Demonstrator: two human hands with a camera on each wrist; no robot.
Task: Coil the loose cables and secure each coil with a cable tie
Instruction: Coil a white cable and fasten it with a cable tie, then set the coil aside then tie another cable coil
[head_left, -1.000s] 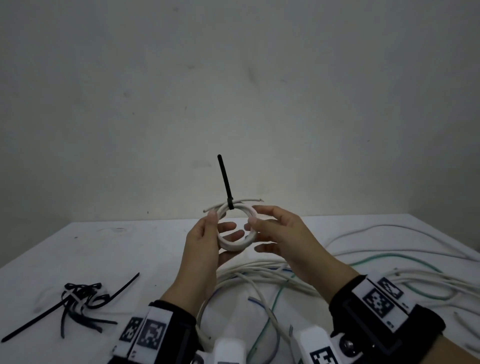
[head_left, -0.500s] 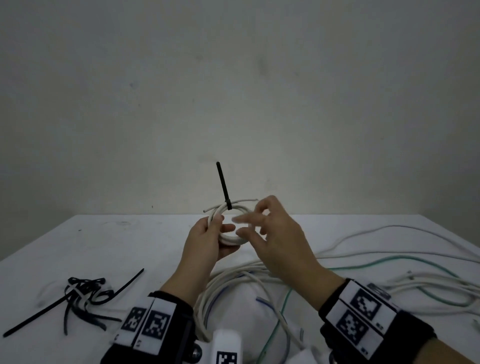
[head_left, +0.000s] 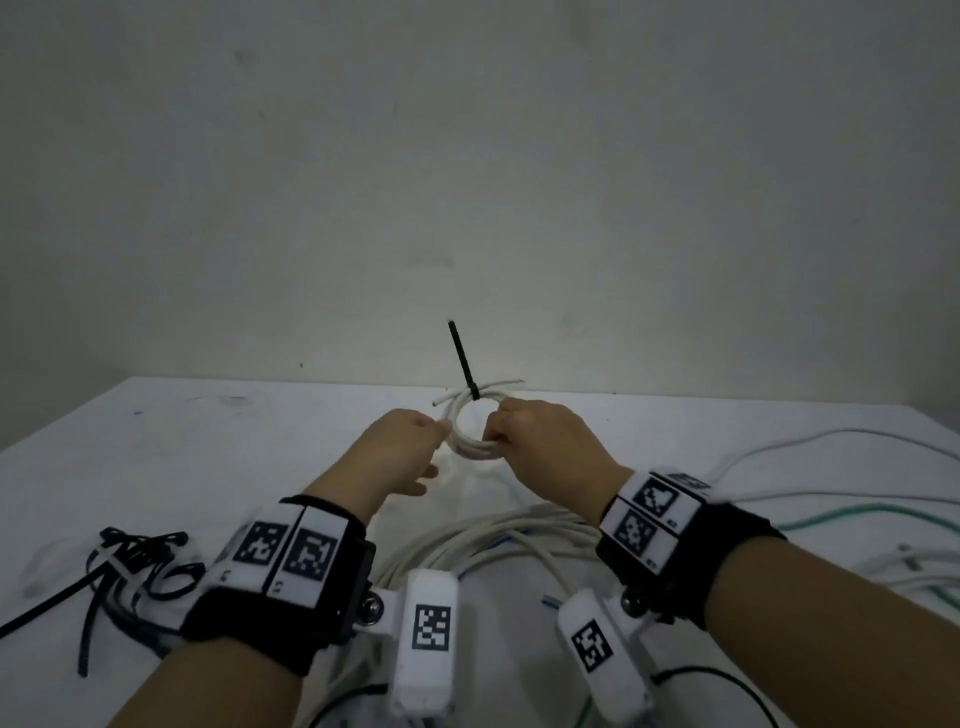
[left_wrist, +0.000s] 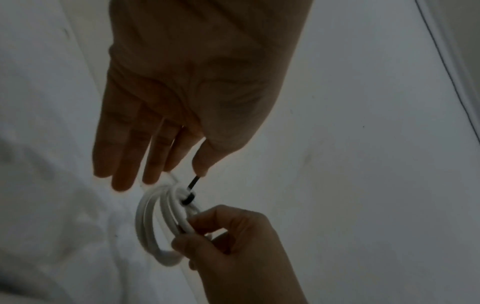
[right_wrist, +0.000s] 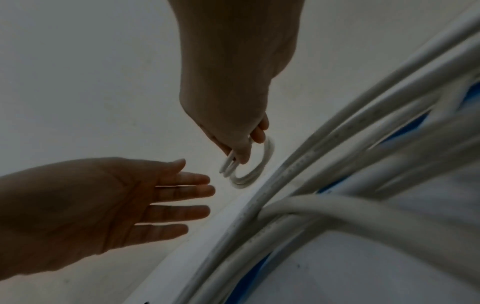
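Observation:
A small white cable coil (head_left: 470, 448) is held just above the white table (head_left: 208, 441). A black cable tie (head_left: 462, 358) is cinched round its top, with the tail sticking up. My right hand (head_left: 524, 431) grips the coil's right side with curled fingers. In the left wrist view those fingers (left_wrist: 207, 232) wrap the coil's strands (left_wrist: 149, 222) below the tie (left_wrist: 191, 183). My left hand (head_left: 415, 439) is beside the coil's left edge with straight fingers, holding nothing. The right wrist view shows the left hand (right_wrist: 182, 193) flat and apart from the coil (right_wrist: 259, 166).
A heap of loose white cables with blue strands (head_left: 493, 540) lies in front of me between my wrists. More white and green cables (head_left: 857, 514) trail off to the right. A bundle of black cable ties (head_left: 135, 566) lies at the left. A bare wall stands behind the table.
My right hand has closed on the coil's right side. My left hand has let go of the coil and opened. The coil has come down toward the table.

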